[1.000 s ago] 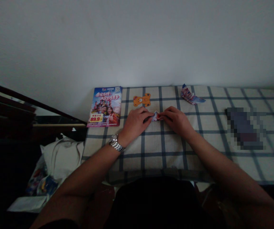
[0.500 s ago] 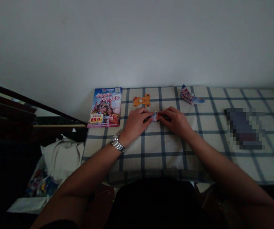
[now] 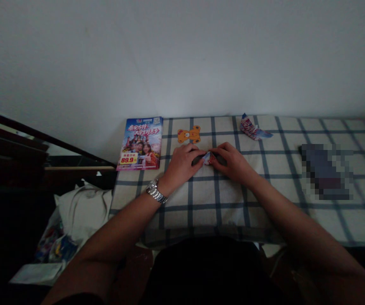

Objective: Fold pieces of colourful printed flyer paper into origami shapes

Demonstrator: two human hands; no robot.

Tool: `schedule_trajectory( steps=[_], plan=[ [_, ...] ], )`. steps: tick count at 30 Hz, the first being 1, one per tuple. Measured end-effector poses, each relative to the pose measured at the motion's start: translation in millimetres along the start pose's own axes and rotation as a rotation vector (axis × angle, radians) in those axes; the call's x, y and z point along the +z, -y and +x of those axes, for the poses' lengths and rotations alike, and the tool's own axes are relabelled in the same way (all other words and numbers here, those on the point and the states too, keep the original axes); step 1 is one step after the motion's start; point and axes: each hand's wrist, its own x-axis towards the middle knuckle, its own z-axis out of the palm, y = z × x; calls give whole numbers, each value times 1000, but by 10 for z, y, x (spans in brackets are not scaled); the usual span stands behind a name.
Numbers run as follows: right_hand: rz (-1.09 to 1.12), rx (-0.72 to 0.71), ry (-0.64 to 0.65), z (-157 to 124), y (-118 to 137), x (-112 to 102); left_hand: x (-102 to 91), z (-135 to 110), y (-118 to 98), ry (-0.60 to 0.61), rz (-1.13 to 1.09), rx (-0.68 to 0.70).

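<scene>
Between my two hands is a small folded piece of printed paper (image 3: 207, 158), blue, white and red. My left hand (image 3: 185, 162), with a metal watch (image 3: 157, 191) on its wrist, pinches the paper's left side between thumb and fingers. From the other side, my right hand (image 3: 233, 163) grips its right edge the same way. Fingers cover much of the paper, so its full shape is hidden. Behind the hands, a flat orange bear figure (image 3: 189, 134) lies on the checked cloth (image 3: 201, 195).
A stack of printed flyers (image 3: 140, 144) lies at the cloth's left end. Farther back on the right sits a folded paper shape (image 3: 252, 128) with similar print. A blurred-out dark object (image 3: 325, 171) is at the right. Bags (image 3: 83, 207) stand below the left edge.
The fingers have shifted slightly on the small folded paper, and more of its lower part shows between the thumbs. Everything else stays in place.
</scene>
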Motion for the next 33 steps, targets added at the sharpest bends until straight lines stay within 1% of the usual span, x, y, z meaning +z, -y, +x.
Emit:
schedule_trajectory(
  steps=[3, 7, 17, 26, 33],
  plan=[
    [36, 15, -2, 2, 14, -14, 7, -10, 7, -14, 11, 5],
    [60, 1, 3, 2, 45, -35, -3, -18, 4, -15, -1, 18],
    [110, 0, -7, -13, 70, -57, -39, -22, -38, -16, -28, -13],
    [99, -2, -4, -19, 68, -61, -34, -12, -30, -6, -47, -16],
    [192, -4, -11, -12, 62, -71, -43, -10, -51, 7, -47, -22]
  ],
)
